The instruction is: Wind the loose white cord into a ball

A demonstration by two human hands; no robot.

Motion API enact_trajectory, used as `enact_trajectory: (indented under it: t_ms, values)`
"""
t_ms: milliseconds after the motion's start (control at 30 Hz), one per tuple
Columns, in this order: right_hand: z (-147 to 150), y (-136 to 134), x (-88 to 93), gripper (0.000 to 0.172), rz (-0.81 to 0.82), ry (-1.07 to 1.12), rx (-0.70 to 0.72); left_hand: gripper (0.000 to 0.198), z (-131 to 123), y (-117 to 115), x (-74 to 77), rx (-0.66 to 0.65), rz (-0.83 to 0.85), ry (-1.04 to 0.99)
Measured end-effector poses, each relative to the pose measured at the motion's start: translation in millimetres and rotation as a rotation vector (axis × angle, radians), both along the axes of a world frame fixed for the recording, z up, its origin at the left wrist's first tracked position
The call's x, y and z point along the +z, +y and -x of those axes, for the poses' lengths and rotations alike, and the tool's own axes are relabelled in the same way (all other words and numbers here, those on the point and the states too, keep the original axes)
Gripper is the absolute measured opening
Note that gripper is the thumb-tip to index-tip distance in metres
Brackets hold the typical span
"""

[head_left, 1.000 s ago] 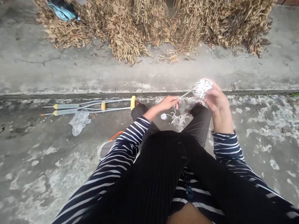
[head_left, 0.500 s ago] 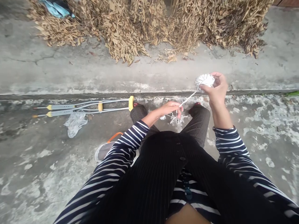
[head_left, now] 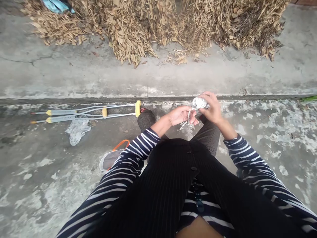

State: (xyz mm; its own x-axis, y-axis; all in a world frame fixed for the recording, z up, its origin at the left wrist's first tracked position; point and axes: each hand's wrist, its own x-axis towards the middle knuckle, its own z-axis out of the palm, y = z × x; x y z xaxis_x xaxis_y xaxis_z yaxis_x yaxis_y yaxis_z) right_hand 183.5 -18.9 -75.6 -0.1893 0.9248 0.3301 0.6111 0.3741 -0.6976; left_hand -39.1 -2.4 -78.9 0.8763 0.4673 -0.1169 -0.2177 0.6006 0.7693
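My right hand (head_left: 212,109) is closed round a ball of white string (head_left: 199,102), held out above my knees. Close beside it, my left hand (head_left: 181,114) pinches the strand that runs from the ball. Under both hands a loose tangle of white string (head_left: 186,124) lies on the concrete between my feet. Both arms wear dark sleeves with white stripes.
A pair of grey crutches with yellow tips (head_left: 86,113) lies on the concrete to the left, a crumpled clear plastic bag (head_left: 76,131) just below them. An orange-handled bag (head_left: 112,156) sits by my left leg. Dried leafy plants (head_left: 153,26) are heaped along the raised ledge (head_left: 74,99).
My right hand has come down and to the left with the ball, closing the gap to my left hand. The strand between them has shortened.
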Motion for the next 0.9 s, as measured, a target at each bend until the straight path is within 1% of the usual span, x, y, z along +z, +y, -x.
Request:
enact_trajectory:
  t_ms: [133, 267, 333, 433, 500, 567, 633, 767, 800, 900]
  values:
    - [-5, -5, -1.9, 0.055, 0.248, 0.009, 0.121, 0.033, 1, 5, -1.6, 0.074, 0.027, 0.036]
    - [-8, -9, 1.9, 0.052, 0.417, 0.141, 0.227, 0.034, -1, 7, -2.4, 0.123, 0.0, 0.053]
    - [-10, -11, 5.3, 0.052, 0.501, 0.207, 0.252, 0.035, -1, 9, -2.3, 0.116, -0.024, 0.056]
    - [-12, -13, 11.1, 0.054, 0.672, 0.324, 0.307, 0.036, 4, 19, -2.8, 0.055, -0.088, 0.095]
    - [-13, -15, 14.1, 0.056, 0.772, 0.424, 0.365, 0.038, 9, 28, -4.5, 0.035, -0.149, 0.172]
    - [-11, -19, 15.6, 0.056, 0.824, 0.524, 0.395, 0.04, 13, 37, -7.4, 0.026, -0.213, 0.267]
    - [-7, -23, 15.9, 0.058, 0.845, 0.617, 0.381, 0.041, 15, 44, -11.1, 0.01, -0.275, 0.337]
    - [1, -30, 18.3, 0.074, 0.898, 0.743, 0.321, 0.045, 11, 49, -18.2, 0.005, -0.341, 0.375]
    - [2, -31, 20.1, 0.074, 0.893, 0.759, 0.302, 0.045, 9, 50, -19.6, 0.013, -0.352, 0.372]
    - [0, -29, 29.2, 0.065, 0.829, 0.799, 0.19, 0.04, 4, 49, -24.2, 0.068, -0.397, 0.334]
